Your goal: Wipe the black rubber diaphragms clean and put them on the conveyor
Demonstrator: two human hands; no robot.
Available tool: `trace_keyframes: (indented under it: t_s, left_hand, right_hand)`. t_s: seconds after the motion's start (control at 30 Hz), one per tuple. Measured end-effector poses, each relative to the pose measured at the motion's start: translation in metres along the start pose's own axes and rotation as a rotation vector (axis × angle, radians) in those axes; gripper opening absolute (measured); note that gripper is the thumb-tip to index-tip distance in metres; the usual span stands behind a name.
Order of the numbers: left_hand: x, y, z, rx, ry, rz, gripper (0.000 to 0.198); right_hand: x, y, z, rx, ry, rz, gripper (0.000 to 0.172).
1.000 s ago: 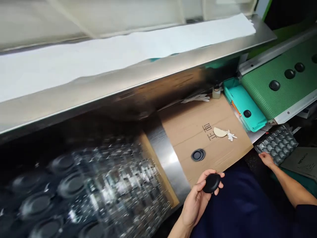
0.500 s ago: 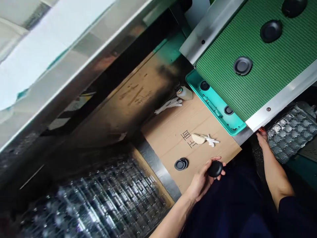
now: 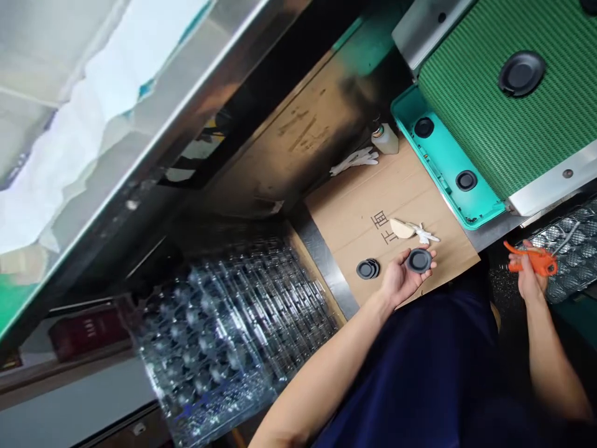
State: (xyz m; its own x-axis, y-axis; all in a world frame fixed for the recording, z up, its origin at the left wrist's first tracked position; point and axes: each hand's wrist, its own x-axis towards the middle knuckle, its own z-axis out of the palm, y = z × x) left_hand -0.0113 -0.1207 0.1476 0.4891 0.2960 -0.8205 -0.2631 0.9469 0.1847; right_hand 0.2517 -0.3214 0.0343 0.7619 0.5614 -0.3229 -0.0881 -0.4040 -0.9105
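My left hand (image 3: 405, 277) holds a small black oval dish-shaped part (image 3: 419, 261) above the front edge of the cardboard sheet (image 3: 342, 205), its recessed face turned up. Over on the right, my right hand (image 3: 530, 277) grips an orange air blow gun (image 3: 536, 260), whose thin metal nozzle points up and right. A few similar black parts (image 3: 368, 269) lie overlapped on the cardboard, left of my left hand. Beyond that hand rest a cream half-round pad (image 3: 401, 228) and a crumpled white glove (image 3: 425, 234).
A green conveyor belt (image 3: 476, 93) carries black parts. Below its end sits a teal tray (image 3: 482, 202) with two black parts. A bottle (image 3: 386, 139) and white gloves (image 3: 355, 160) lie by the back wall. Clear plastic trays (image 3: 252, 317) are stacked left; another (image 3: 566, 274) is at right.
My right hand has come up from beside the clear tray with the orange blow gun. The part in my left hand has turned to show its recessed face. The view has shifted.
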Motion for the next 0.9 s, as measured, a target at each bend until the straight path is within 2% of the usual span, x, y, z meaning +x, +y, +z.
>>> trace_keyframes:
  t_s: [0.07, 0.13, 0.2, 0.27, 0.4, 0.57, 0.67, 0.77, 0.83, 0.9]
  left_hand:
    - [0.010, 0.002, -0.004, -0.039, -0.040, -0.014, 0.045]
    - [0.020, 0.002, -0.007, -0.064, -0.083, -0.016, 0.048]
    - [0.028, 0.001, -0.008, -0.066, -0.114, 0.001, 0.049]
    - [0.033, 0.002, -0.008, -0.053, -0.129, 0.037, 0.047]
    - [0.035, 0.010, -0.013, -0.044, -0.170, 0.111, 0.043]
    - [0.029, 0.017, -0.027, -0.087, -0.166, 0.141, 0.041]
    - [0.029, 0.018, -0.035, -0.114, -0.169, 0.151, 0.042]
    - [0.033, 0.020, -0.041, -0.135, -0.169, 0.118, 0.042]
    - [0.034, 0.023, -0.044, -0.161, -0.148, 0.090, 0.042]
    - [0.031, 0.026, -0.043, -0.201, -0.138, 0.075, 0.043]
  right_hand:
    - [-0.051, -0.027, -0.012, -0.212, -0.256, -0.044, 0.051]
    - [-0.097, -0.054, -0.012, -0.416, -0.393, -0.130, 0.041]
    - [-0.129, -0.079, 0.001, -0.622, -0.497, -0.173, 0.034]
    - [-0.145, -0.097, 0.022, -0.801, -0.576, -0.176, 0.036]
    - [-0.148, -0.121, 0.058, -1.045, -0.669, -0.163, 0.042]
    - [-0.139, -0.131, 0.072, -1.148, -0.718, -0.142, 0.040]
    - [-0.131, -0.120, 0.069, -1.082, -0.704, -0.128, 0.038]
    - [-0.123, -0.100, 0.061, -0.897, -0.666, -0.218, 0.036]
    - [-0.119, -0.084, 0.053, -0.738, -0.612, -0.303, 0.036]
    - [-0.116, -0.068, 0.041, -0.631, -0.508, -0.323, 0.037]
